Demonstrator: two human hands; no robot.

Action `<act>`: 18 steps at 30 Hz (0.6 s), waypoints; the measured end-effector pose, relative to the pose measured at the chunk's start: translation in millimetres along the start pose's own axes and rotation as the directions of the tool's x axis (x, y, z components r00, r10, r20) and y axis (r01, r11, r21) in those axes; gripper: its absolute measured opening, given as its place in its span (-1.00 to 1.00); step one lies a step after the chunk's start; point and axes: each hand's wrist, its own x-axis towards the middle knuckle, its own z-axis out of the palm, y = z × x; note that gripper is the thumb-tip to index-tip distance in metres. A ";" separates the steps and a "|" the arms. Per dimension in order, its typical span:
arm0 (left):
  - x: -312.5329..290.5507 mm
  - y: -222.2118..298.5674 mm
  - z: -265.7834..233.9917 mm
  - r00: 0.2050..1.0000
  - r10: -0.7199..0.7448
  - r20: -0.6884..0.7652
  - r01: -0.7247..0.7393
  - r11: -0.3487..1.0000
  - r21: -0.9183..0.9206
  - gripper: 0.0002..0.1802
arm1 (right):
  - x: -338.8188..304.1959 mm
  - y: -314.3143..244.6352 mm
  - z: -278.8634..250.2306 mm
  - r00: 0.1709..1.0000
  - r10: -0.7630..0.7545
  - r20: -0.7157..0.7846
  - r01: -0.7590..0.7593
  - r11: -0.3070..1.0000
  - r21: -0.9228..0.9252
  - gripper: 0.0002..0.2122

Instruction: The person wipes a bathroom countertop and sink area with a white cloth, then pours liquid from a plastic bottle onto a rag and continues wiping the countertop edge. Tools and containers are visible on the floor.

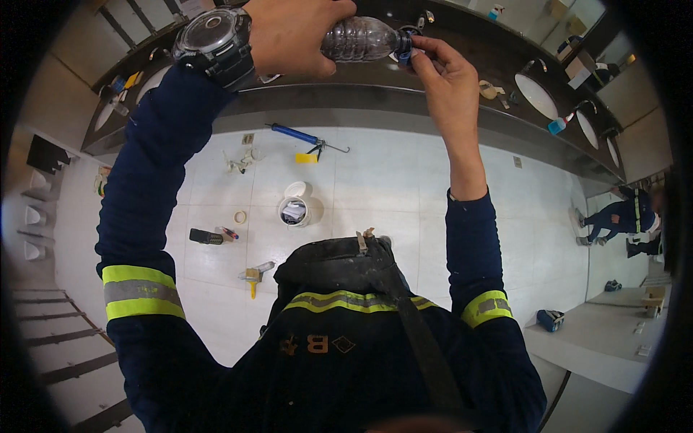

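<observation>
Head camera: at 12 o'clock I see the clear bottle [359, 40] held on its side, its neck toward 3 o'clock, with the dark counter [491, 58] behind it. My left hand [297, 36] wraps the body from the 9 o'clock end; my right hand [446, 72] pinches the neck, thumb and fingertips nearly together. A watch [209, 35] sits on my left wrist. On the floor I make out the blue gun [294, 134] at 11, the bucket [307, 216] and tape roll [244, 217] at 9, and the brush [253, 276] at 8. 1 co-worker [613, 214] bends at 3 o'clock.
</observation>
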 end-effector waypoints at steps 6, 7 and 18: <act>-2.9 3.3 -4.7 1.000 -0.012 -0.001 0.012 1.000 0.008 -0.45 | 1.0 -4.9 -2.2 0.999 -0.048 0.017 0.048 0.999 -0.006 -0.77; -2.3 4.8 -5.3 1.000 -0.016 0.001 0.016 1.000 0.010 -0.45 | 1.1 -5.0 -3.3 0.999 -0.047 0.019 0.047 0.999 -0.004 -0.77; 11.0 17.4 -12.9 1.000 -0.008 0.014 0.007 0.999 0.043 -0.44 | 1.6 4.7 -17.4 0.998 -0.004 0.057 0.004 1.000 -0.007 -0.75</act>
